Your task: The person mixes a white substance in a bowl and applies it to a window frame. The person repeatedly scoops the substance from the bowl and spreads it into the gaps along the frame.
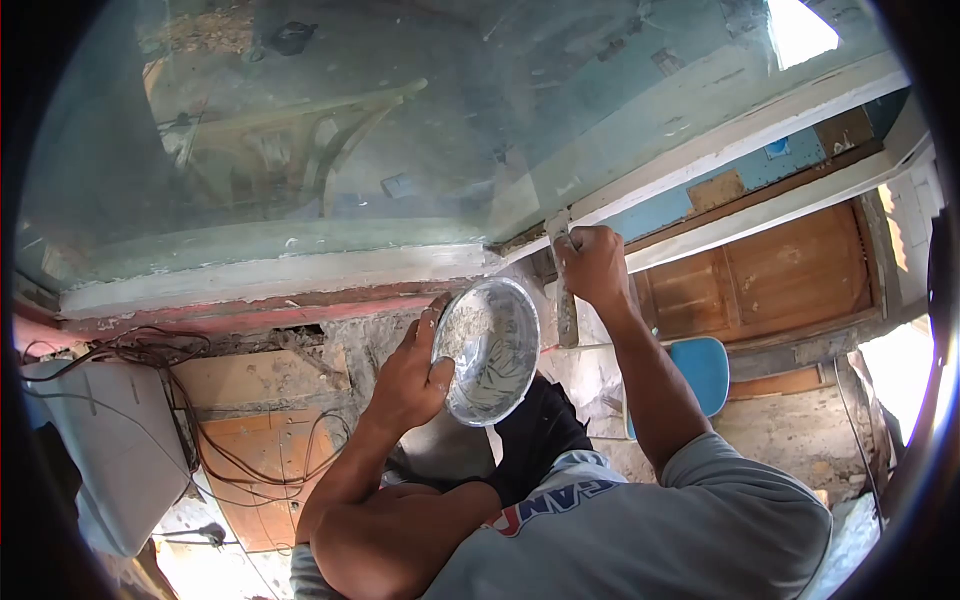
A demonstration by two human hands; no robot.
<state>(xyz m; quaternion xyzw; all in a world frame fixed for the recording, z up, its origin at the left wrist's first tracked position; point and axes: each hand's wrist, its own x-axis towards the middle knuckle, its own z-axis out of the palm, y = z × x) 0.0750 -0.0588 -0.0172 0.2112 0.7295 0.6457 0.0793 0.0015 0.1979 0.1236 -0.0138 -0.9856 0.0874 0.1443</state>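
My left hand (412,375) grips the rim of a round metal bowl (487,350) smeared with grey-white putty, tilted so its inside faces the camera. My right hand (594,264) is closed around the handle of a putty knife (563,285), whose blade runs down from my fist beside the bowl. The knife's upper end sits against the corner of a painted window frame (300,272) below a large dusty glass pane (350,120). The two hands are close together, the bowl just left of the knife.
A white frame beam (740,130) runs up to the right. Tangled dark cables (210,420) hang over a plywood panel by a white box (110,450) at the left. A blue plastic chair (700,370) and wooden door panels (780,270) lie behind my right arm.
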